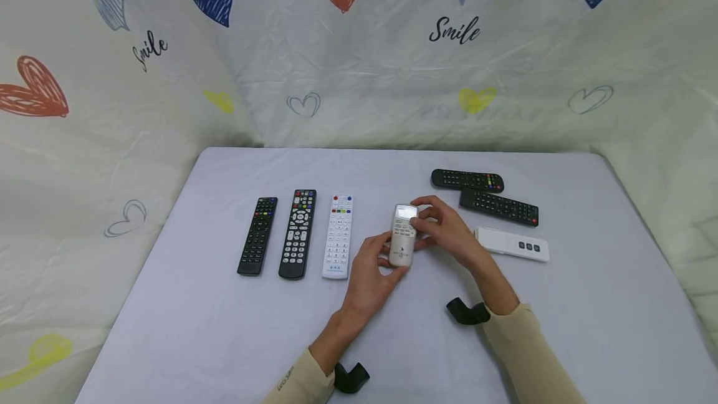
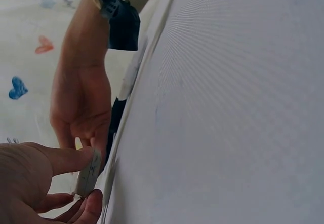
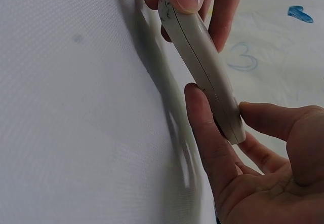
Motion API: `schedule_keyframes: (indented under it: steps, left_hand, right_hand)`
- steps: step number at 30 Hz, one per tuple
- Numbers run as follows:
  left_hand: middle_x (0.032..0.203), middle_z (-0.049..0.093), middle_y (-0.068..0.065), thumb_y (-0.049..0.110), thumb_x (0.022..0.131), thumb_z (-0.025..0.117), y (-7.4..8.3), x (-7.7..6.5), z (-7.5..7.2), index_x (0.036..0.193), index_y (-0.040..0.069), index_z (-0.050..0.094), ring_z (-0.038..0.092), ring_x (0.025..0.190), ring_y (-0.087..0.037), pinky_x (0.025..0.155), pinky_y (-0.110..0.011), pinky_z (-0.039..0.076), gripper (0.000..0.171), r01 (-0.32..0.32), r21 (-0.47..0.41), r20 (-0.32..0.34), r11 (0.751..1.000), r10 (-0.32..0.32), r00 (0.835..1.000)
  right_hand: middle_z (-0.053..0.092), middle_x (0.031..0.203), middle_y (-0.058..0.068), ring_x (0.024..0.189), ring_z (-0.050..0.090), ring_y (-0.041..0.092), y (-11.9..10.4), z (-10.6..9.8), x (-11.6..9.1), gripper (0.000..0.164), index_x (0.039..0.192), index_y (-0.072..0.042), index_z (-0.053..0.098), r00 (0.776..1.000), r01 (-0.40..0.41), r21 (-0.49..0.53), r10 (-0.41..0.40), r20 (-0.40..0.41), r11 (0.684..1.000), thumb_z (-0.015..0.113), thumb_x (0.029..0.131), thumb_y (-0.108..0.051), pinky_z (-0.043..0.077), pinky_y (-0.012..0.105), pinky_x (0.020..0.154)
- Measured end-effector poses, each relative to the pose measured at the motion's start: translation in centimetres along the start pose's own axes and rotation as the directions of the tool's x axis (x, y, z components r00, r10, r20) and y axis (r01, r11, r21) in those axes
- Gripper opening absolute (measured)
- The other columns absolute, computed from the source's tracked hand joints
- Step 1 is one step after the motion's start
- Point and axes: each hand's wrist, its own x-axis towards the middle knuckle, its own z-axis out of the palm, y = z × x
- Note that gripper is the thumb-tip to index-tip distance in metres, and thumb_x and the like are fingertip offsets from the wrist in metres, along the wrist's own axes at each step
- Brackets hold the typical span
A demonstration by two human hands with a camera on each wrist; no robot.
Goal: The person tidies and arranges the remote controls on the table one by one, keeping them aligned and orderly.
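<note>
A small white remote control [image 1: 401,247] with a grey display at its top is held up over the middle of the table. My left hand [image 1: 366,279] pinches its lower end between thumb and fingers. At the upper right side, my right hand [image 1: 445,229] grips it, its thumb near the display. Seen edge-on in the right wrist view, the remote's side [image 3: 205,69] has a seam along it and sits tilted between both hands. From the left wrist, only the narrow end of the remote [image 2: 89,173] shows; its button face is hidden there.
Left of my hands lie a black remote [image 1: 257,235], a longer black remote [image 1: 298,234] and a white remote [image 1: 338,237], side by side. To the right, two black remotes [image 1: 467,180] [image 1: 499,207] touch, with white remotes [image 1: 512,244] nearer. A heart-printed curtain [image 1: 370,73] hangs behind the table.
</note>
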Motion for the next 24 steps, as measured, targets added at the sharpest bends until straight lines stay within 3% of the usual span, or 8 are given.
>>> schedule_keyframes:
  steps: [14,24]
  left_hand:
    - [0.137,0.058,-0.011,0.007,0.087,0.084,-0.1,-0.2,-0.2,0.150,0.006,0.051,0.063,0.111,-0.017,0.088,-0.020,0.058,0.072,0.026,0.019,-0.025,0.999,-0.025,0.999]
    - [0.139,0.057,-0.010,0.008,0.087,0.084,-0.1,-0.4,-0.4,0.150,0.007,0.051,0.062,0.112,-0.016,0.089,-0.020,0.058,0.071,0.034,0.033,-0.031,0.999,-0.033,0.999]
  right_hand:
    - [0.063,0.118,0.027,0.093,0.070,0.022,0.0,0.8,0.4,0.052,0.145,-0.005,0.046,1.000,0.010,-0.016,-0.010,-0.001,1.000,0.069,0.100,-0.013,0.066,0.042,0.075]
    - [0.059,0.128,0.027,0.096,0.071,0.017,-0.3,1.2,0.4,0.053,0.145,-0.003,0.049,1.000,0.016,-0.057,-0.017,-0.014,0.998,0.071,0.098,-0.013,0.065,0.038,0.081]
